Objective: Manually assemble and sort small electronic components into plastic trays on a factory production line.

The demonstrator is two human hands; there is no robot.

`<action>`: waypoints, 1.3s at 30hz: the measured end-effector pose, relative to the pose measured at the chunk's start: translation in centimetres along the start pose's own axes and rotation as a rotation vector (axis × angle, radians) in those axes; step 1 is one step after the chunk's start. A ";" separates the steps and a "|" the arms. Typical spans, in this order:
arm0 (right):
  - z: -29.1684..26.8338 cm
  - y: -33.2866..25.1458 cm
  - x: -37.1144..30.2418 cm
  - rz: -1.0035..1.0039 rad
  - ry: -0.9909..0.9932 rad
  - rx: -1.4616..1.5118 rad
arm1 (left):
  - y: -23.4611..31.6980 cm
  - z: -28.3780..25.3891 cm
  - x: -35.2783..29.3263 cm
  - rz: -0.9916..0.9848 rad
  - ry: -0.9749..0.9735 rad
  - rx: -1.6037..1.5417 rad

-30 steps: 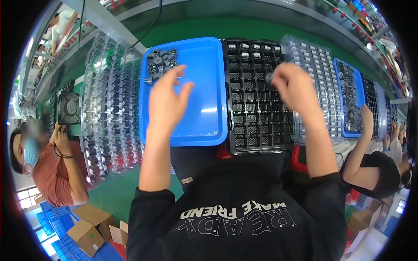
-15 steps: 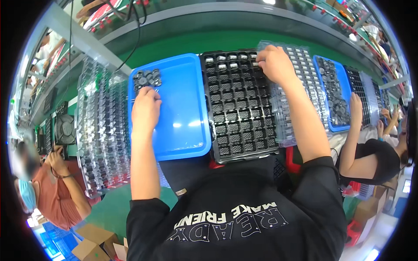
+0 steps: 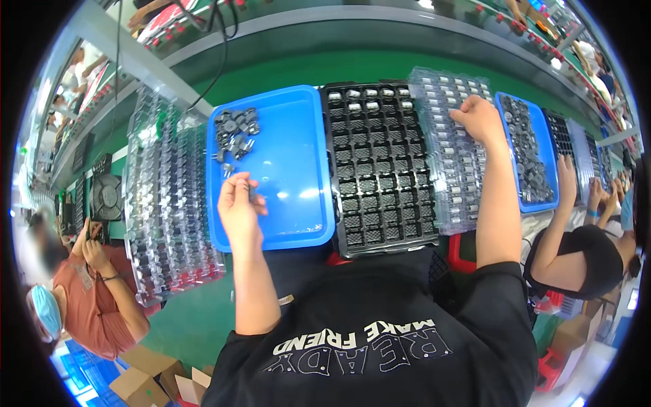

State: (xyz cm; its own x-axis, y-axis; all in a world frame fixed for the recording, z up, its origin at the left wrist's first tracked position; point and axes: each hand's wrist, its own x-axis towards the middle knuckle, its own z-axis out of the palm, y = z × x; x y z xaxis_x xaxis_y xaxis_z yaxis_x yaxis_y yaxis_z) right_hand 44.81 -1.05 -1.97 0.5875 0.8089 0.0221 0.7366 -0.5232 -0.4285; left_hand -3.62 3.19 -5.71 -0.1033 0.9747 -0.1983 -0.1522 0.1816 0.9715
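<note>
At far left, a black square fan (image 3: 106, 197) stands near a co-worker in a rust-brown top (image 3: 98, 292). Next come clear, ridged plastic trays (image 3: 169, 197), close beside a shallow rectangular blue plastic tray (image 3: 291, 169), whose long sides run away from the wearer.

In the blue tray's far-left part lie small grey parts with metal pins (image 3: 236, 129); 1 outlying grey part (image 3: 228, 169) sits just beyond the fingertips of the left hand (image 3: 237, 209). The left hand is the nearer of the 2: the loose parts lie ahead of its grip, slightly leftward, in mixed directions, with no common long axis. Its grip is narrow, fingers curled; blur makes it impossible to tell whether a part is held. The tray's raised left rim bounds it closely; open room extends rightward over the blue floor.

Rightward, a black plastic tray divided into square cells (image 3: 373, 203) carries silver-ended cylindrical parts (image 3: 372, 106) in its far rows. Beside it, a clear plastic tray holding rows of silver cylinders (image 3: 456, 201) lies under the right hand (image 3: 485, 123). That grip is narrow, fingertips together; its contents cannot be told. Another blue tray (image 3: 540, 206), filled with grey parts, bounds it on the right.
</note>
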 end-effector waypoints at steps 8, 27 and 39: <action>0.2 4.4 1.2 -0.222 -0.160 0.192 | 0.7 -1.5 -1.7 -0.250 -0.390 -0.524; 5.0 -16.9 -21.3 -0.368 -0.309 1.175 | 2.1 3.3 -4.6 -0.365 -0.513 -0.652; 5.7 -19.3 -22.1 -0.698 0.055 0.873 | 3.2 5.2 -7.8 -0.222 -0.537 -0.715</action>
State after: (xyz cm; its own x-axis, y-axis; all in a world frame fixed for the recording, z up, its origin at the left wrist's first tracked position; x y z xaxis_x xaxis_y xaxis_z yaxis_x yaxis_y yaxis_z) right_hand 15.73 -7.30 0.63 0.1670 0.8275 0.5361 0.4351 0.4261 -0.7932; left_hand 1.79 -3.12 -0.35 0.4436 0.8895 -0.1100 -0.7041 0.4218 0.5713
